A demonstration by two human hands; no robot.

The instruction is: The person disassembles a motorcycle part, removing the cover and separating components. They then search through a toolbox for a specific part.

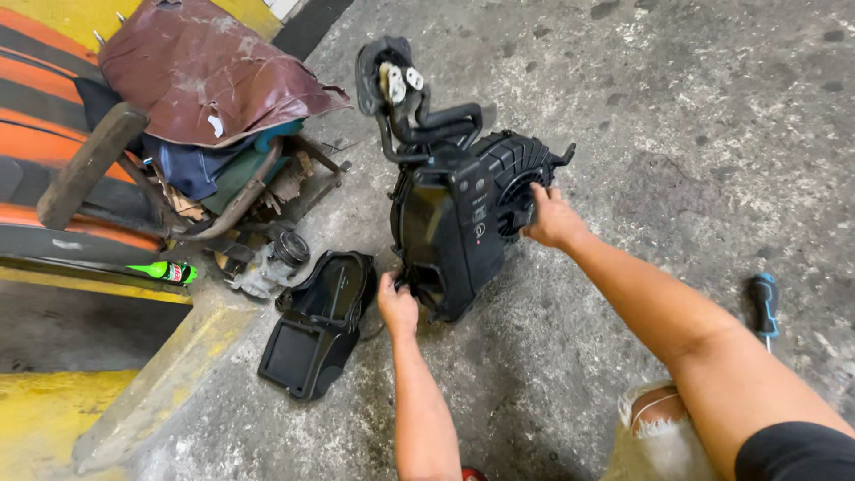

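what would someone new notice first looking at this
The big black plastic blower housing standing on the concrete floor at centre, with the left hand at its lower edge and the right hand on its round ribbed side. Left of it lies a detached black cover, below a worn chair.

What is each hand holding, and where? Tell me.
Both grip the black plastic housing: left hand at its lower edge, right hand at the round ribbed end.

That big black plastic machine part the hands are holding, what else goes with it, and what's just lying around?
In hand:
black blower housing, gripped by left hand and right hand
black plastic cover lying beside it

Lying about:
blue-handled screwdriver
green bottle
worn chair
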